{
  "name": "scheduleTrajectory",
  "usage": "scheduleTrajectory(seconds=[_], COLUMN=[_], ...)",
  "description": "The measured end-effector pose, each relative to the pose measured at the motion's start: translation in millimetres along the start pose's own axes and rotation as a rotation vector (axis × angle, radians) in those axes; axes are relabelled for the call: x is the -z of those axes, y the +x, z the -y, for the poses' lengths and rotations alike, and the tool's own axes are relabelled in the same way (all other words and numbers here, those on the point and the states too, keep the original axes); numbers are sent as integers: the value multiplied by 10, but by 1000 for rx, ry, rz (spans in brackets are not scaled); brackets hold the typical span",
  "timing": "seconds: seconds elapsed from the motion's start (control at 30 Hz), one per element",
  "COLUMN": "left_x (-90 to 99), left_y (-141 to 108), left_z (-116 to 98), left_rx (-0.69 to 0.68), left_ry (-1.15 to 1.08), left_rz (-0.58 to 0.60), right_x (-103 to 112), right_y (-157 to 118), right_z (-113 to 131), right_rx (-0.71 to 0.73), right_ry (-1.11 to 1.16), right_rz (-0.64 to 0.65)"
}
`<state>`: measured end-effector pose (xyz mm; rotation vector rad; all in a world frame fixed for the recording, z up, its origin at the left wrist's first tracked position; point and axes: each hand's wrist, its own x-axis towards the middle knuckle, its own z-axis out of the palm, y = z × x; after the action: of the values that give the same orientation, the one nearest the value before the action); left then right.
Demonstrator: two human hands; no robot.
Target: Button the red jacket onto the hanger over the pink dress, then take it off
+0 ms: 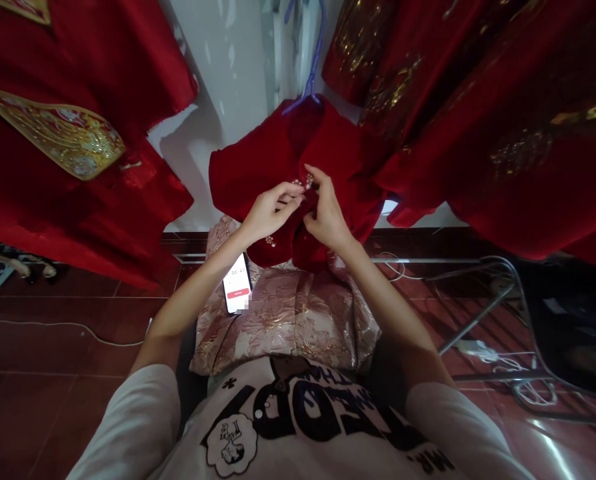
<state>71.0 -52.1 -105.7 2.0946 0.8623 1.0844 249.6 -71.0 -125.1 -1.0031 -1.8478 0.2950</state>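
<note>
A dark red short-sleeved jacket [258, 160] hangs from a purple hanger [310, 93] in front of me. At the middle of its front opening, my left hand [273, 210] has its fingers and thumb bent in on the fabric edge beside a beaded fastener [296, 183]. Opposite it, my right hand [327, 210] grips the other front edge, index finger by a second beaded ornament [309, 180] and thumb lower down. Whether the two edges are joined there is hidden by my fingers. A further beaded ornament [270, 241] shows lower on the jacket.
Pink brocade cloth [288, 313] covers my lap, with a lit phone [237, 287] lying on it. Red embroidered garments [148, 180] hang at left, and more red garments [478, 160] at right. A black metal-framed chair [568, 320] and white cables [528, 387] are on the right.
</note>
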Motion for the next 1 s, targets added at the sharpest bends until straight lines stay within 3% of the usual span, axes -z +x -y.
scheduleTrajectory(seconds=[0.2,0.33,0.4,0.5,0.6,0.77,0.9,1.0], left_x=[-9,-80,-83,-40,3,2,5,11], left_y=[-18,-74,-151,-315,-474,-578,-560,-564], left_z=[151,182,178,237,370,485,449,418], left_rx=[24,55,50,39,92,215,272,296], left_ry=[-24,-35,5,124,165,36,57,54], left_rz=[67,50,-9,-228,-383,-351,-399,-375], right_x=[547,939,1067,1158,1099,697,350,150], right_y=[-70,-77,-74,-83,-93,-46,61,142], right_z=[-224,-178,-60,176,376,463,359,261], right_rx=[-228,-261,-267,-257,-225,-245,-225,-176], right_ry=[-138,-176,-62,192,391,557,495,285], right_rz=[-24,-90,-83,39,223,456,482,417])
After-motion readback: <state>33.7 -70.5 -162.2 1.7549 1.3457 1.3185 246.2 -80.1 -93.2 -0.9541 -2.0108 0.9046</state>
